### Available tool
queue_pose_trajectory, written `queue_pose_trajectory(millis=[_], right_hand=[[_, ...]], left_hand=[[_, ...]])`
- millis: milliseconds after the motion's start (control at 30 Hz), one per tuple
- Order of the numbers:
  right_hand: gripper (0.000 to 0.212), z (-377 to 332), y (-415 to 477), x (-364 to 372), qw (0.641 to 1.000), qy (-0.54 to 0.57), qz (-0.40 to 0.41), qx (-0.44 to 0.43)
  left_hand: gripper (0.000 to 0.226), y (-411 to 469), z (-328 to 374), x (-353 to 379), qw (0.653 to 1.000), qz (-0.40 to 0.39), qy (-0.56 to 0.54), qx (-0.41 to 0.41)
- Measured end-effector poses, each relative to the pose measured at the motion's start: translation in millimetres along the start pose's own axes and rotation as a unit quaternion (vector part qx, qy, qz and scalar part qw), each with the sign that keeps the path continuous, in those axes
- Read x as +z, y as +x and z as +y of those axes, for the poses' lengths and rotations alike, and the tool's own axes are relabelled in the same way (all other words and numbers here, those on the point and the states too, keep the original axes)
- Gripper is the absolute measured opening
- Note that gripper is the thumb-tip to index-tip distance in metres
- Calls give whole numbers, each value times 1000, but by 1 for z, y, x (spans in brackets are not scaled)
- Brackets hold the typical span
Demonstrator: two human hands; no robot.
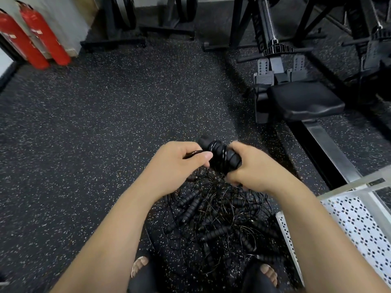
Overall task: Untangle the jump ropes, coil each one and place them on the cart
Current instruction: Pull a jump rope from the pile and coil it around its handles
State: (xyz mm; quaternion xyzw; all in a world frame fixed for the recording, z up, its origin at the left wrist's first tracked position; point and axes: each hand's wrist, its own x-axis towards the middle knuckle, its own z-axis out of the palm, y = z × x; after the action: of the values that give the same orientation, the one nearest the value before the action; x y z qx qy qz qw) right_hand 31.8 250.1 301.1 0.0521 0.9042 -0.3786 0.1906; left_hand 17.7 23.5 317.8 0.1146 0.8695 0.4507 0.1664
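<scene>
Centre frame: right hand (251,168) grips the rope-wrapped handles (220,153), left hand (175,163) pinches the cord (193,153) — tangled ropes (220,218) lie below.

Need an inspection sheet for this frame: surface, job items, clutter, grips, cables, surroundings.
surface: speckled rubber floor.
job's things: wrapped handles held up; tangled rope pile on the floor below; white perforated cart at right, no rope on its visible part.
clutter: nothing seen.
grips: left hand pinches the cord; right hand grips the wrapped handles.
cables: nothing seen besides rope cords.
surroundings: red fire extinguishers, rowing machine, plate racks.
</scene>
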Motion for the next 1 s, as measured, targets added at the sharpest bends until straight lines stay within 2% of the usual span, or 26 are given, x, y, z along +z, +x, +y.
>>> queue_pose_trajectory(millis=[167,300,400,500,533,567,633,667,800,900,1000], right_hand=[[48,-6,-9,1,984,-3,-174,-32],[46,-15,-24,-5,937,85,-331,-64],[45,-22,-33,-12,901,180,-378,-117],[55,-26,-36,-17,884,272,-347,-153],[54,-27,-37,-17,881,301,-331,-157],[52,-28,-37,-17,877,329,-315,-156],[47,-30,-38,-17,872,376,-278,-143],[44,-31,-37,-16,874,391,-254,-137],[44,-31,-29,-12,895,409,-139,-110],[47,-22,-19,-8,933,350,-29,-76],[53,-14,-11,-4,953,300,10,-45]], left_hand=[[23,2,-4,-6,997,42,-57,19],[29,0,-7,-13,994,34,-96,33],[28,2,-11,-20,984,21,-175,30],[14,8,-19,-18,948,-57,-313,-15],[17,8,-19,-14,938,-57,-339,-42],[25,9,-19,-10,948,-25,-310,-60],[36,8,-17,0,984,54,-161,-56],[37,9,-17,4,990,62,-119,-53],[44,12,-12,17,994,3,-91,-54],[41,10,-12,16,999,-35,-17,-24],[32,10,-14,15,997,-59,50,-5]])
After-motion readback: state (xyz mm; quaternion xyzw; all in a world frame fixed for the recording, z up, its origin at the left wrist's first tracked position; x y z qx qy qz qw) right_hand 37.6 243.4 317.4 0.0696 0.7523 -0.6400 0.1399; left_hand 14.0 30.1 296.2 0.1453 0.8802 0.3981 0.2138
